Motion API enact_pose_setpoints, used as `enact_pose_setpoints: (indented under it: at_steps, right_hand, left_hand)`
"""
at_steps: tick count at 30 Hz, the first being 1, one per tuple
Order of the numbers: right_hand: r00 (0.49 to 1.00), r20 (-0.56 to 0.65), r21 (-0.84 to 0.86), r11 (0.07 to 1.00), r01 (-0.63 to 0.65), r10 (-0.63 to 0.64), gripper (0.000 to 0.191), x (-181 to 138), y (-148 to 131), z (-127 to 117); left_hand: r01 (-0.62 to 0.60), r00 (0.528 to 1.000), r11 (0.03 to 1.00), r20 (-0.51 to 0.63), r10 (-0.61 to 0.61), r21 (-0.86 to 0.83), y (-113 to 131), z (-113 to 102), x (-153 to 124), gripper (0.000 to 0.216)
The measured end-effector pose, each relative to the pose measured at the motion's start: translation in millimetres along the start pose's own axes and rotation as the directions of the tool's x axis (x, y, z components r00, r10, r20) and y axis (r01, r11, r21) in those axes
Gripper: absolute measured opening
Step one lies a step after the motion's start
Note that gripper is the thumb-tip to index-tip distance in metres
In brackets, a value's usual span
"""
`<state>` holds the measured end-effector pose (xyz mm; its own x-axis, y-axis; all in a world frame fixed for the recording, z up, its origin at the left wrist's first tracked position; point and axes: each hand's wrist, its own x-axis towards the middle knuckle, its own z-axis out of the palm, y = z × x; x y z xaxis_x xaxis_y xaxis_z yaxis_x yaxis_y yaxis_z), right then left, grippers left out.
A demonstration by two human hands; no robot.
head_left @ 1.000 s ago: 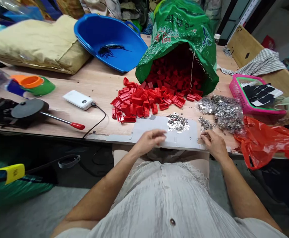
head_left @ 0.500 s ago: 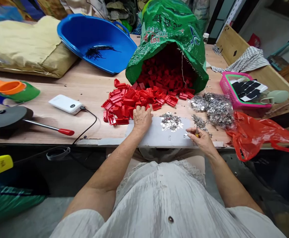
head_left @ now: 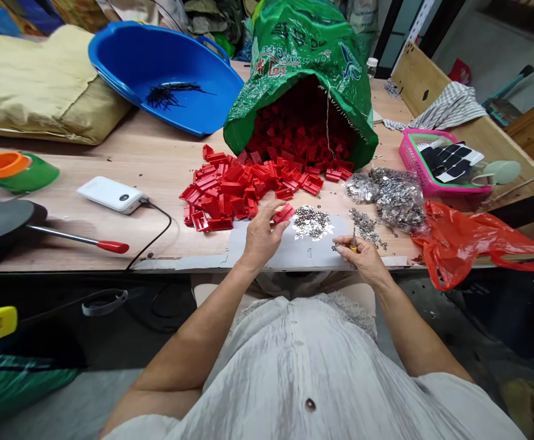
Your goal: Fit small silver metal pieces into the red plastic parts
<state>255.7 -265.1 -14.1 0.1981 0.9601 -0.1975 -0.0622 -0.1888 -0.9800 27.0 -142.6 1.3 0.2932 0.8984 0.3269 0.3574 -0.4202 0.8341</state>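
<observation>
My left hand [head_left: 261, 237] is closed on a red plastic part [head_left: 284, 213], held between thumb and fingers just above the white sheet [head_left: 289, 255]. Behind it lies a heap of similar red plastic parts [head_left: 230, 189], which spreads out of a green woven sack [head_left: 303, 49]. My right hand [head_left: 363, 256] grips a small yellow-handled tool [head_left: 353, 243] whose thin metal tip points up. A small metal piece [head_left: 335, 247] shows at the thumb and fingertip of that hand. Between both hands, farther back, sits a pile of flat shiny metal pieces [head_left: 312, 222].
Right of the sheet are a second metal pile [head_left: 366, 225], clear bags of metal pieces [head_left: 397, 198], a red plastic bag [head_left: 473, 235] and a pink basket [head_left: 425, 168]. A power bank [head_left: 111, 194], a red-tipped lever [head_left: 111, 246] and a blue basin [head_left: 170, 67] stand left.
My left hand has drawn back from the red heap toward me, with a red plastic part now in its fingers. The right hand stays near the sheet's right edge. The view has shifted slightly.
</observation>
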Motion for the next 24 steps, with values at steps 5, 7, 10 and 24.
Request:
enact_pose_setpoints:
  at_steps: [5, 7, 10, 24]
  right_hand:
    - [1.000, 0.021, -0.004, 1.000, 0.010, -0.010, 0.036, -4, 1, 6]
    - [0.999, 0.022, -0.023, 0.999, 0.025, -0.025, 0.035, -6, 2, 10]
    - [0.997, -0.005, -0.093, 0.993, 0.078, -0.079, 0.030, -9, 0, 17]
    - [0.907, -0.017, -0.482, 0.798, 0.362, -0.421, 0.011, -26, -18, 45]
  left_hand:
    - [0.281, 0.956, 0.848, 0.211, -0.205, -0.449, 13, 3, -29, 0.025]
    - [0.326, 0.943, 0.807, 0.235, -0.237, -0.493, 17, 5, -40, 0.023]
    - [0.182, 0.980, 0.904, 0.148, -0.134, -0.387, 20, 7, -54, 0.016]
    - [-0.406, 0.913, 0.914, 0.043, 0.406, -0.004, 30, 5, -73, 0.014]
